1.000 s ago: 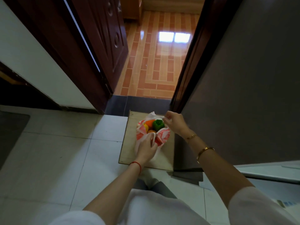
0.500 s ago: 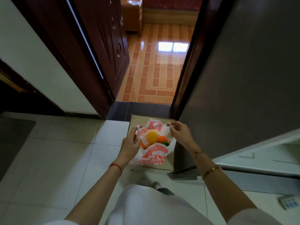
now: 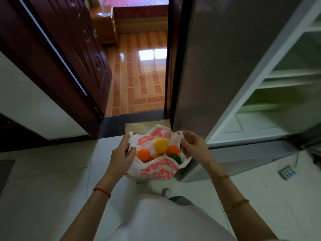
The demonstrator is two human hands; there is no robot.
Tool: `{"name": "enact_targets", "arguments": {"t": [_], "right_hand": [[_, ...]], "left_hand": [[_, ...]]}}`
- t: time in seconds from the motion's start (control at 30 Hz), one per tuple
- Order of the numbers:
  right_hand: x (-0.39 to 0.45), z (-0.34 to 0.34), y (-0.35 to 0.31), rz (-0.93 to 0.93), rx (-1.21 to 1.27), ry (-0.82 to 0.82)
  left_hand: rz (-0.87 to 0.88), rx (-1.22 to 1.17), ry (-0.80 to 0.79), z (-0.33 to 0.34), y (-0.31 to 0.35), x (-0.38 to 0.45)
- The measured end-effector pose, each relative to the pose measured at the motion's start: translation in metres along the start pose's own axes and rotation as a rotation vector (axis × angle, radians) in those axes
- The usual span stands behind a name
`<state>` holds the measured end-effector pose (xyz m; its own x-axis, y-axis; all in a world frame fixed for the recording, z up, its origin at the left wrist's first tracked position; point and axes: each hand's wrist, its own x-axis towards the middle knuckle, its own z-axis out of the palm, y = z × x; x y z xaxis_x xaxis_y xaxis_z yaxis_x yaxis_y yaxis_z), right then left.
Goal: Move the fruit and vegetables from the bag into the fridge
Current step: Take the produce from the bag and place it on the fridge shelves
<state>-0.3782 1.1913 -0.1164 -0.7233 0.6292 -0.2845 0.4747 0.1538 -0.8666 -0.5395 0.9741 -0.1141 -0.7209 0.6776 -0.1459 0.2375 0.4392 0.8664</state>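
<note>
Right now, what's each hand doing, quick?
Left hand: gripping the left rim of the bag.
Right hand: pinching the bag's right rim, pulling it open.

I see a white plastic bag (image 3: 156, 169) printed in red-orange lettering, holding a yellow fruit (image 3: 161, 145), orange fruits (image 3: 143, 155) and a green vegetable (image 3: 175, 158). My left wrist wears a red string bracelet (image 3: 102, 191). The open fridge (image 3: 234, 72) is grey outside, white within; the wooden door (image 3: 74, 49) is dark reddish-brown.
</note>
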Motion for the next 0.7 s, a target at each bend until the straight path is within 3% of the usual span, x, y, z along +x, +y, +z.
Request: {"name": "enact_targets", "arguments": {"t": [0.4,0.7], "right_hand": [[-0.145,0.004,0.004,0.127,0.079,0.382],[-0.231,-0.034,0.027,0.208,0.225,0.587]], "left_hand": [[0.171,0.110,-0.206,0.010,0.039,-0.075],[0.357,0.143,-0.345,0.059,0.073,-0.108]]}}
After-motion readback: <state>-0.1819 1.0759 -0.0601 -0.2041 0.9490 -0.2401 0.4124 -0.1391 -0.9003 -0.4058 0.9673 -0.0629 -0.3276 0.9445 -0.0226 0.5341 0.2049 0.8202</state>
